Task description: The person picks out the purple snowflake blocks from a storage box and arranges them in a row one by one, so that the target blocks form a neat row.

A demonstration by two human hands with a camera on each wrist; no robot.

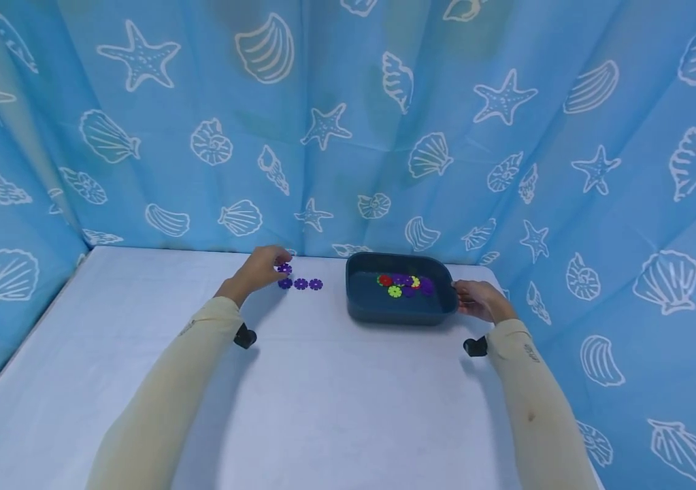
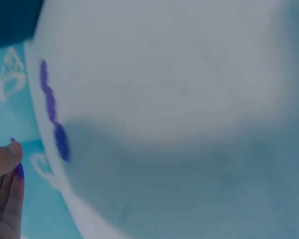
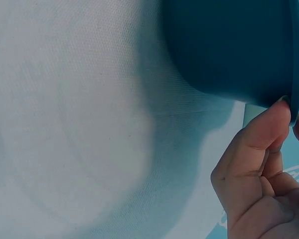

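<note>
- One purple flower-shaped disc [image 1: 284, 269] is held above the white table, just behind the left end of a row of purple discs [image 1: 301, 284].
- The left hand [image 1: 257, 272] pinches that disc between thumb and fingertips; the left wrist view shows the disc nearly edge-on.
- The left arm reaches forward from the lower left, its wrist raised over the table and the hand bent inward to the right.
- Three discs make up the row, lying flat and running from left to right.
- To the right of the row stands a dark blue-grey bin [image 1: 401, 315], rectangular with rounded corners.
- Inside, loose discs lie in a cluster, some overlapping: a red disc [image 1: 386, 280], a yellow-green disc [image 1: 394, 291] and several purple ones, with touches of yellow among them.
- The right hand [image 1: 479, 299] grips the bin's right end, the rim clamped between thumb and fingers.
- The right arm stretches forward from the lower right, angled inward.
- A blue curtain [image 1: 348, 177] with white shells and starfish hangs behind.
</note>
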